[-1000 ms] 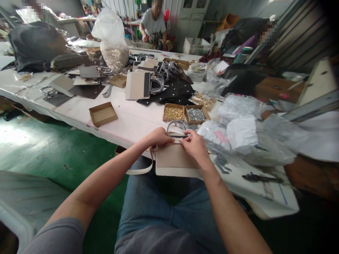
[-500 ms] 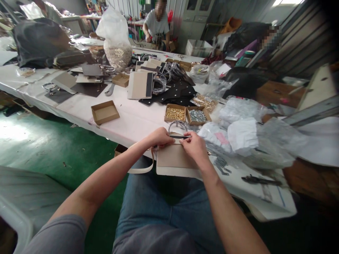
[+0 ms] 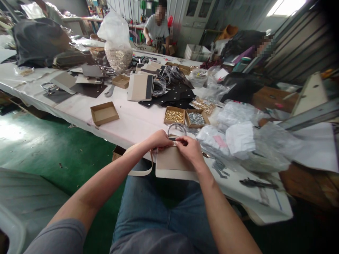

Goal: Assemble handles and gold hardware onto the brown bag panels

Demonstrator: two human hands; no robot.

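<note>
1. Beige panel (image 3: 171,160) lies flat at the near edge of the table (image 3: 132,123), its near part overhanging the lap. It's the ref pt for all below.
2. L hand (image 3: 159,138): at the panel's top-left corner, fingers curled shut. They pinch the top edge there, along w/ one end of a dark strip (image 3: 172,138).
3. R hand (image 3: 191,151): over the panel's top-right. Thumb + forefinger are pressed together on the strip's other end, and the other fingers bend down onto the panel.
4. Strip sits along the panel's top edge, only a short bit showing between the 2 hands.
5. Strap (image 3: 140,172), also beige, loops off the panel's left side and hangs below the table edge.
6. Metal ring (image 3: 177,126): just beyond the panel's top edge. Can't tell if it's joined to it.
7. Further beyond the panel are 2 small boxes side by side: gold studs (image 3: 173,115) on the left, silver nuts (image 3: 196,118) on the right.
8. Beyond-left of the panel, well apart: an empty box (image 3: 103,113).
9. Right of the panel: a heap of plastic bags (image 3: 238,137). Pliers (image 3: 254,183) lie further right, near the table's front edge.
10. Far beyond the panel, a co-worker (image 3: 156,30) is at another bench.
</note>
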